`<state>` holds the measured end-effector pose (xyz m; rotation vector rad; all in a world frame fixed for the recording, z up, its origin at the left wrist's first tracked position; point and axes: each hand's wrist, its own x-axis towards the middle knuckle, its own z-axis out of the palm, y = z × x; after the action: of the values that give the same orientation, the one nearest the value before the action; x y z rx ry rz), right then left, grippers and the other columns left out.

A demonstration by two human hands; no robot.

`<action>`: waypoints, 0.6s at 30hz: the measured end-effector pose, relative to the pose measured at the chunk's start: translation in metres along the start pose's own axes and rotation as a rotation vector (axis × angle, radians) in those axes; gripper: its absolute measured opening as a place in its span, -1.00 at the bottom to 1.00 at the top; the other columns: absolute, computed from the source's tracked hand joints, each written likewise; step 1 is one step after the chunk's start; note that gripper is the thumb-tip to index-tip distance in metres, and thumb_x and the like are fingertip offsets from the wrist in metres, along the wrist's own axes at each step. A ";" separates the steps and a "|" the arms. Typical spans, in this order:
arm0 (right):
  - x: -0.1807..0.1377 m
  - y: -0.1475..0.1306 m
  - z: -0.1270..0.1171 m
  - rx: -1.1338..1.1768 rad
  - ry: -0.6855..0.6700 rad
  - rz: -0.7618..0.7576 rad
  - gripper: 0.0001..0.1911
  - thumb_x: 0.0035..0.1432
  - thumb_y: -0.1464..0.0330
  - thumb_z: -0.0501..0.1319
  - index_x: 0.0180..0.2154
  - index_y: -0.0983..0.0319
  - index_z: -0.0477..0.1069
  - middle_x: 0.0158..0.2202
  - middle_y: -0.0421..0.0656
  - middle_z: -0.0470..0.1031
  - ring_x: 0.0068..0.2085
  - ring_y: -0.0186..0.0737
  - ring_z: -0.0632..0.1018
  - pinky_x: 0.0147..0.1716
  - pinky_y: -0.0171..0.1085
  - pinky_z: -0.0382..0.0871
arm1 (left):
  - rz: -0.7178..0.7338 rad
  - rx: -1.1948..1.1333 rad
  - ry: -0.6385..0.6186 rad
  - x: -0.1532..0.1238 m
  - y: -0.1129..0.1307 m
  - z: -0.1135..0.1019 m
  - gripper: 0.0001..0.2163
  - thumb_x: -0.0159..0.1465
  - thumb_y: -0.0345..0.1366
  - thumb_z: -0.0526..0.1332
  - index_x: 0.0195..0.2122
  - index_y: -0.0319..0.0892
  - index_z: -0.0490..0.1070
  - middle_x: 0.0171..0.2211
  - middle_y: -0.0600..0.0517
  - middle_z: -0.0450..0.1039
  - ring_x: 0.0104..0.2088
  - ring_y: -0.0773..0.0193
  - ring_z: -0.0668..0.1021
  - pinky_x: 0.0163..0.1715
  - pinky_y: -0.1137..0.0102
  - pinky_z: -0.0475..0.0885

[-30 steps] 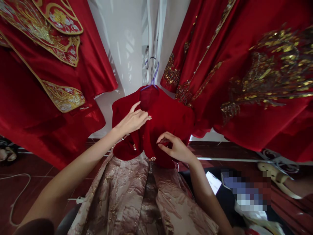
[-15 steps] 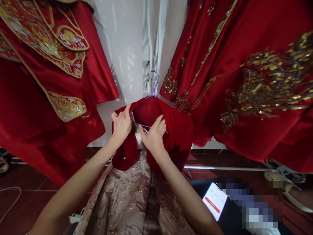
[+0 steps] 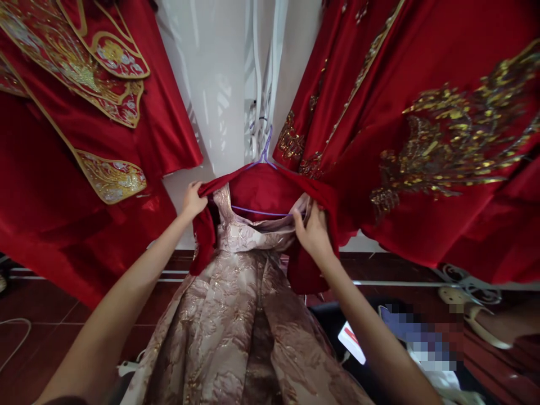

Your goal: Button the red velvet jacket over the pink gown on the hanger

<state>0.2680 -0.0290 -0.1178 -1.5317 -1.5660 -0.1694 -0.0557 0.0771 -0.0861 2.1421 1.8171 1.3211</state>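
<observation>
A dark red velvet jacket (image 3: pixel 312 275) hangs on a purple hanger (image 3: pixel 265 156) over a pale pink-gold brocade dress (image 3: pixel 236 298). Its front is spread apart, baring the dress's bodice and shoulder straps. My left hand (image 3: pixel 194 200) is closed on the jacket's edge at the left shoulder. At the right side, my right hand (image 3: pixel 314 228) has its fingers under the other edge, by the dress's right strap, with the thumb on the near side. Both hands grip the velvet; some fingertips are hidden in the cloth.
Red gowns with gold embroidery (image 3: pixel 112 177) hang on the left, and a red sequinned gown (image 3: pixel 442 140) on the right. A white wall (image 3: pixel 219 84) stands behind. Lower right are a lit phone (image 3: pixel 353 342) and someone's foot in a beige clog (image 3: pixel 476 320). A white cable (image 3: pixel 25 332) lies on the tiles.
My hands have moved apart, left hand leftward and right hand rightward, drawing the jacket's front open. More of the dress's bodice and the hanger's bar now shows.
</observation>
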 end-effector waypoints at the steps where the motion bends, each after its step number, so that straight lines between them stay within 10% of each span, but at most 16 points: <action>1: 0.008 0.006 -0.007 -0.041 0.007 0.021 -0.30 0.25 0.05 -0.13 0.22 0.43 0.02 0.14 0.28 0.18 0.19 0.18 0.23 0.10 0.08 0.15 | -0.005 -0.010 -0.018 0.007 -0.004 -0.008 -0.56 0.02 -0.51 0.11 -0.03 -0.17 0.37 -0.01 -0.11 0.38 0.04 0.09 0.42 0.09 0.24 0.27; 10: 0.061 0.024 -0.043 -0.347 -0.121 -0.057 -0.51 0.17 0.15 0.05 0.00 0.37 0.33 -0.14 0.21 0.40 -0.13 0.15 0.48 -0.16 -0.01 0.33 | -0.138 -0.137 -0.187 0.012 0.005 -0.058 -0.85 0.00 -0.42 0.14 -0.44 -0.20 0.48 -0.51 0.07 0.47 -0.38 0.16 0.52 -0.29 0.36 0.41; 18: 0.093 0.034 -0.070 0.011 -0.479 0.107 -0.76 0.00 0.18 0.18 -0.40 0.22 0.36 -0.46 -0.10 0.46 -0.45 -0.21 0.44 -0.39 -0.24 0.32 | -0.696 -0.373 -0.600 -0.020 0.030 -0.146 -0.76 0.04 -0.33 0.27 -0.25 -0.28 0.50 -0.48 0.00 0.53 -0.42 0.13 0.56 -0.34 0.22 0.45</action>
<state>0.3489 0.0002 -0.0321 -1.7262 -1.8362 0.2871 -0.1196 -0.0177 0.0113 1.3115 1.6399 0.6775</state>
